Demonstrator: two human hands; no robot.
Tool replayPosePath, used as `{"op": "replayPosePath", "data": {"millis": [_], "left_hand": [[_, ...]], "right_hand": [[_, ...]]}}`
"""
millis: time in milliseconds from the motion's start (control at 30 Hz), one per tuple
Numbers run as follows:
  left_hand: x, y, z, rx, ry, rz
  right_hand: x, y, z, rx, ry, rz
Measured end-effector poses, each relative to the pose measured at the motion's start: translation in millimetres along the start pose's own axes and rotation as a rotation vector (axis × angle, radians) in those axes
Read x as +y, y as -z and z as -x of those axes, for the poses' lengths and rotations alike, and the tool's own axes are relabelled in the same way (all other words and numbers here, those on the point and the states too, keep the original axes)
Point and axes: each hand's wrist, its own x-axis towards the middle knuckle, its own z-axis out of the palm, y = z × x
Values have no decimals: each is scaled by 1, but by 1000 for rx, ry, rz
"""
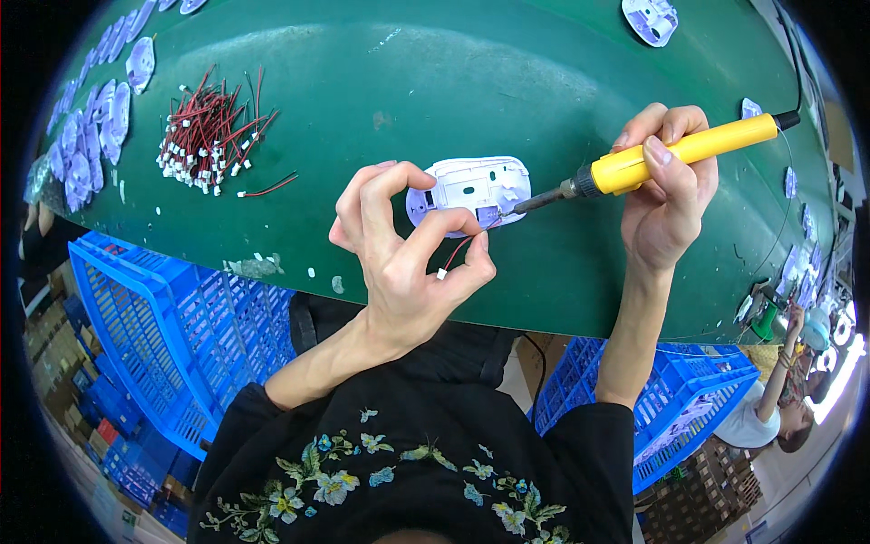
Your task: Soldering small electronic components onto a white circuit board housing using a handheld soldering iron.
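On the green table (362,109) lies a white plastic shell (476,179); the left hand (399,254) pinches a red wire (456,251) beside it, the right hand (666,195) grips a yellow soldering iron (625,170).

Left hand (401,263) pinching (back upward), right hand (669,195) in curled grip
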Motion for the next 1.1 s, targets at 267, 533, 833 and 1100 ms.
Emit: {"op": "replayPosePath", "data": {"millis": [267,533,833,1100], "left_hand": [[0,0,0,8,13,5],[2,-2,0,31,2,-19],[1,-4,0,68,-25,-16],[0,-4,1,67,-33,-14]], "right_hand": [[-1,1,0,-10,5,-37],[0,1,0,-14,8,-8],[-3,3,1,12,18,-11],[-2,5,1,17,37,-4]]}}
